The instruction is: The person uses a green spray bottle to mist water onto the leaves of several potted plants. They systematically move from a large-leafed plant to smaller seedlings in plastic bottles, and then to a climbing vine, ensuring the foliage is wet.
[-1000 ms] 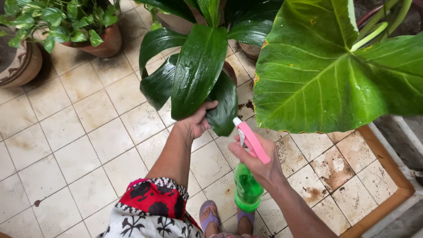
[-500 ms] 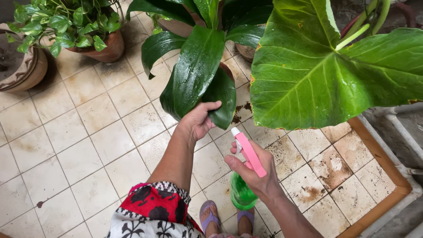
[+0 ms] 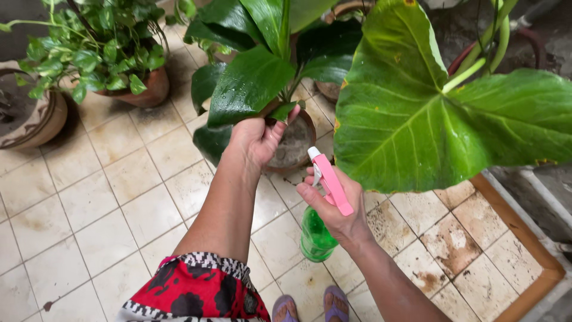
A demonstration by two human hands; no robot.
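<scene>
Green spray bottle (image 3: 317, 234) in right hand (image 3: 335, 206); left hand (image 3: 255, 140) grips leaf (image 3: 250, 86).

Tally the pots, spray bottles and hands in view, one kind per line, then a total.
Terracotta pots: 2, one under the trailing plant, one below the left hand
Patterned pot: 1
Spray bottle: 1
Hands: 2, left hand, right hand
Total: 6
</scene>
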